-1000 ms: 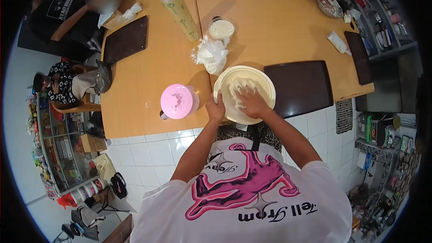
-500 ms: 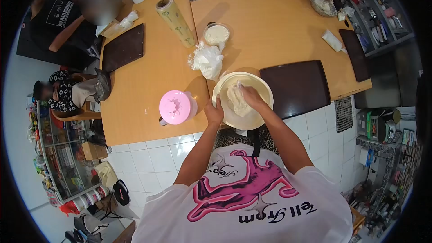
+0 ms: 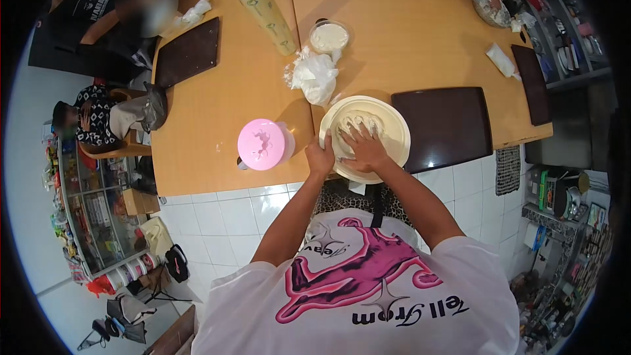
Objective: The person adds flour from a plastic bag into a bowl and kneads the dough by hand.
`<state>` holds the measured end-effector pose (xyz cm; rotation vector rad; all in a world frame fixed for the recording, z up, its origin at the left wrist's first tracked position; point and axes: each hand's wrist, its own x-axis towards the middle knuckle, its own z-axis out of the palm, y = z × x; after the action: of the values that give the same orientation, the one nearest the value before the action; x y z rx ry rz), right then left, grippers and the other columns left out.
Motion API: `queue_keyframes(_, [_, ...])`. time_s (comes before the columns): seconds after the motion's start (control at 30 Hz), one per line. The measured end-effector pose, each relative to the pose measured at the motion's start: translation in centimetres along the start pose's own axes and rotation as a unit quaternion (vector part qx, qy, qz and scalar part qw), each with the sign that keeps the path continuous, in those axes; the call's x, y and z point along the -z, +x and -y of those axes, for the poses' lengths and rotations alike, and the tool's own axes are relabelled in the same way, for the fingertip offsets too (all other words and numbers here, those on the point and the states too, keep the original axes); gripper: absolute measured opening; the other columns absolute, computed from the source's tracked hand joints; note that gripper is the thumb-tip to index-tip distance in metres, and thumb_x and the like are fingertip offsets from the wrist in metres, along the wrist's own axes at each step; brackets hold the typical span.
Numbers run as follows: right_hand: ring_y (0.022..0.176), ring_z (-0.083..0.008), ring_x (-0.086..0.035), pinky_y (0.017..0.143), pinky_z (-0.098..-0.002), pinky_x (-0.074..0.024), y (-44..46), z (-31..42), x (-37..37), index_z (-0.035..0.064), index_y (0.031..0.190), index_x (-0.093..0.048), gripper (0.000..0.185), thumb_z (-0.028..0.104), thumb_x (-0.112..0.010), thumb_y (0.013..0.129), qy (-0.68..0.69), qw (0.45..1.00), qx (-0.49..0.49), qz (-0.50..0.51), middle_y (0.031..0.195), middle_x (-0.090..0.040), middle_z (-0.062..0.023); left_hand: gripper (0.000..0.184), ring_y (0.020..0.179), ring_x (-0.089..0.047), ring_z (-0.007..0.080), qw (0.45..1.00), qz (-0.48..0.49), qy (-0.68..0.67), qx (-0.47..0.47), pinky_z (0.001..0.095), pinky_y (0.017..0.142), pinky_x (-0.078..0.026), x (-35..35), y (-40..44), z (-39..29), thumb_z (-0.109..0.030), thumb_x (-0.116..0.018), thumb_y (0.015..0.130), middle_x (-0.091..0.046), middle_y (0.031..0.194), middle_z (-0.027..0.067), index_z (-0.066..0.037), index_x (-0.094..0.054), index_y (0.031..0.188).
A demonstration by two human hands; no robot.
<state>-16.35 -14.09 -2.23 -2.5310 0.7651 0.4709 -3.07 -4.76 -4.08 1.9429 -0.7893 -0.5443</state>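
Note:
A cream bowl (image 3: 402, 133) stands at the table's front edge with pale dough (image 3: 368, 120) inside. My left hand (image 3: 320, 156) grips the bowl's left rim. Inside the bowl, my right hand (image 3: 363, 149) lies on the dough with its fingers spread, the fingertips pressed against it. Left of the bowl is a pink-lidded container (image 3: 261, 144). Behind it lie an open white plastic bag of flour (image 3: 315, 80) and a clear tub of white powder (image 3: 329, 37).
A dark tray (image 3: 444, 128) lies right of the bowl. A roll of plastic wrap (image 3: 268, 18) stands at the back. Another tray (image 3: 188, 52) is at the left. One person works over a bowl (image 3: 490, 10) at the back right; others are at the left.
My right hand has gone from bunched at the dough's upper right to spread flat on it. My left hand stays on the rim. The whole view has shifted a little.

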Motion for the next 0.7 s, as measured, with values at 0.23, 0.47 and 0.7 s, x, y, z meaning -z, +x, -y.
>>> queue_keyframes(0.23, [0.121,-0.0333,-0.052,0.104,-0.0412,-0.0357,-0.2,-2.8,2.1,0.007,0.125,-0.06,0.049,0.041,-0.052,0.091,0.409,0.903,-0.041,-0.124,0.127,-0.056,-0.021,0.037,0.074,-0.068,0.0346,0.999,-0.028,0.042,-0.005,0.0414,0.067,-0.05,-1.0,-0.2,0.3,-0.029,-0.054,0.096,-0.067,0.08,0.0241,0.006,-0.065,0.102])
queue_keyframes(0.47, [0.14,-0.0372,-0.024,0.113,-0.0552,-0.0195,-2.2,-2.2,-0.6,0.0188,0.149,-0.027,0.074,0.047,-0.056,0.087,0.008,0.996,0.025,-0.086,0.151,-0.032,-0.0141,0.035,0.076,-0.065,0.0434,0.999,-0.01,0.019,0.033,0.0467,0.067,-0.049,-0.4,-0.5,-1.3,-0.029,-0.054,0.095,-0.065,0.079,0.0271,0.004,-0.065,0.096])
queue_keyframes(0.7, [0.144,-0.0327,-0.017,0.116,-0.0541,-0.0118,-0.8,-0.3,0.6,0.0226,0.149,-0.026,0.073,0.06,-0.044,0.089,0.012,1.0,-0.008,0.01,0.153,-0.028,-0.01,0.034,0.073,-0.064,0.0431,0.999,-0.012,0.053,-0.006,0.0468,0.064,-0.049,-0.7,-0.2,0.0,-0.027,-0.055,0.095,-0.064,0.077,0.0272,0.004,-0.066,0.092])
